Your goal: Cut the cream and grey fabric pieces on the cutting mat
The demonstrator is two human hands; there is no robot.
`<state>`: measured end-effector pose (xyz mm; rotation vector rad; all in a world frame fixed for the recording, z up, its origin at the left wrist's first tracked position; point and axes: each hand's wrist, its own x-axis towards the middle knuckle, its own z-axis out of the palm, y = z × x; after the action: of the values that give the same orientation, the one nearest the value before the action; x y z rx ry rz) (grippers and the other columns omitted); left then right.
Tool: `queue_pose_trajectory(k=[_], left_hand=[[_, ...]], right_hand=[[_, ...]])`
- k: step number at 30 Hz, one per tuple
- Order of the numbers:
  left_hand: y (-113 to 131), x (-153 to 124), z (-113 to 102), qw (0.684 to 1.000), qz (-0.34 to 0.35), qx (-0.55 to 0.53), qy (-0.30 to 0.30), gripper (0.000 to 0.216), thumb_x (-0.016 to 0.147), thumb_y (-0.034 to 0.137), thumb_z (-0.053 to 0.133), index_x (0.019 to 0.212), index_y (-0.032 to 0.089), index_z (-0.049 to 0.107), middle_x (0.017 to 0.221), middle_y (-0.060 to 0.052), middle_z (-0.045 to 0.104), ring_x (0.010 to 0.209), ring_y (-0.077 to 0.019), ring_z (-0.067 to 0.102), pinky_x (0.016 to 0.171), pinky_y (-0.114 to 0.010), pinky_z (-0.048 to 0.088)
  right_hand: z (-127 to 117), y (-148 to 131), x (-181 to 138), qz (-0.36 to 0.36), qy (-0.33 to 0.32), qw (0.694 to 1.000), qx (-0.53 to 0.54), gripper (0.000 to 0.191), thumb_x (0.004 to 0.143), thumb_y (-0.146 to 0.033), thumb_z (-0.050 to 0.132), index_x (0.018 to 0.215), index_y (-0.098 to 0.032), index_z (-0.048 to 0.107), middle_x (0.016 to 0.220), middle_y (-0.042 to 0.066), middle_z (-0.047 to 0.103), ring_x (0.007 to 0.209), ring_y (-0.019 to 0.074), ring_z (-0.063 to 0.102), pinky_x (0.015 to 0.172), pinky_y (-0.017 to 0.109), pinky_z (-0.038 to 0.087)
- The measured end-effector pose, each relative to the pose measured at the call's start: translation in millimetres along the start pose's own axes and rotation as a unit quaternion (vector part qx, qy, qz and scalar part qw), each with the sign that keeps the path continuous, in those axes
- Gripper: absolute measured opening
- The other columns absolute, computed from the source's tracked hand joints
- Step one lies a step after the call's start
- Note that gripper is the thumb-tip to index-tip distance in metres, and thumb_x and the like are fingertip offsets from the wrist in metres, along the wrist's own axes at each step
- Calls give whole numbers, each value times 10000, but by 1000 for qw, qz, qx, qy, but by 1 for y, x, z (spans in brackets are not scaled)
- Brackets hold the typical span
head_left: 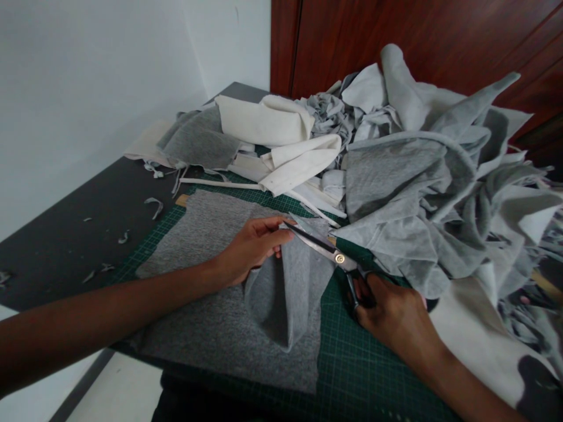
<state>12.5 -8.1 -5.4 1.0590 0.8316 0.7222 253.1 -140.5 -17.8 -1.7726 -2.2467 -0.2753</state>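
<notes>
My left hand [259, 246] pinches the upper edge of a folded piece of grey fabric [297, 287], which hangs down in a loop. In my right hand [391, 310] is a pair of scissors [328, 249], my fingers through the black handles. Their blades point left along the top of the fabric, with the tips close to my left thumb. The blades look nearly closed; whether cloth lies between them I cannot tell. Under both hands a larger grey fabric sheet [193, 328] is spread on a green cutting mat [352, 363].
A big heap of grey fabric [396, 181] covers the right and back of the table. Folded cream fabric pieces [264, 120] lie behind the mat. Small scraps [153, 206] dot the dark tabletop [57, 246] at left. A white wall and a reddish wooden panel [343, 41] stand behind.
</notes>
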Motion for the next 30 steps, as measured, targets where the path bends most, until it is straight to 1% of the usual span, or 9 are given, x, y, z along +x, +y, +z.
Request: queue_pose_trajectory(k=[7, 12, 17, 20, 26, 30], left_hand=[[2, 1, 0, 1000, -3, -27, -12, 152, 719, 255, 720, 841, 165, 719, 601, 50, 546, 517, -60, 455, 496, -188, 335], [4, 0, 0, 999, -10, -44, -20, 126, 710, 243, 728, 804, 159, 713, 612, 44, 562, 526, -64, 472, 510, -193, 344], [8, 0, 3, 998, -10, -62, -21, 54, 709, 186, 699, 754, 156, 695, 541, 64, 495, 479, -58, 437, 483, -190, 339], [7, 1, 2, 997, -1, -64, -35, 38, 717, 180, 700, 746, 157, 693, 536, 67, 495, 479, -53, 439, 485, -184, 346], [2, 2, -2, 998, 9, -41, -39, 86, 727, 228, 719, 766, 158, 687, 594, 48, 556, 523, -64, 483, 492, -183, 352], [3, 2, -2, 999, 3, -25, -29, 87, 719, 226, 720, 722, 157, 667, 583, 50, 538, 520, -58, 466, 492, -176, 344]], right_hand=[[-2, -1, 3, -21, 24, 999, -5, 132, 791, -197, 445, 664, -232, 463, 472, -53, 483, 374, 117, 524, 423, 247, 308], [-6, -3, 5, -30, 33, 999, -6, 130, 778, -179, 432, 662, -231, 463, 468, -62, 463, 359, 105, 506, 412, 243, 303], [-6, -3, 5, -39, 36, 999, -8, 135, 777, -167, 432, 661, -226, 471, 472, -62, 462, 358, 101, 497, 409, 248, 283], [-6, -4, 5, -38, 40, 998, -13, 136, 775, -162, 433, 662, -224, 475, 478, -58, 469, 366, 103, 500, 416, 256, 273], [-7, -3, 2, -26, 19, 999, -13, 151, 796, -167, 434, 662, -227, 467, 492, -46, 485, 393, 113, 512, 435, 257, 269], [-6, -3, -1, -12, 1, 1000, -21, 160, 813, -170, 438, 666, -232, 453, 513, -33, 517, 414, 124, 523, 460, 263, 272]])
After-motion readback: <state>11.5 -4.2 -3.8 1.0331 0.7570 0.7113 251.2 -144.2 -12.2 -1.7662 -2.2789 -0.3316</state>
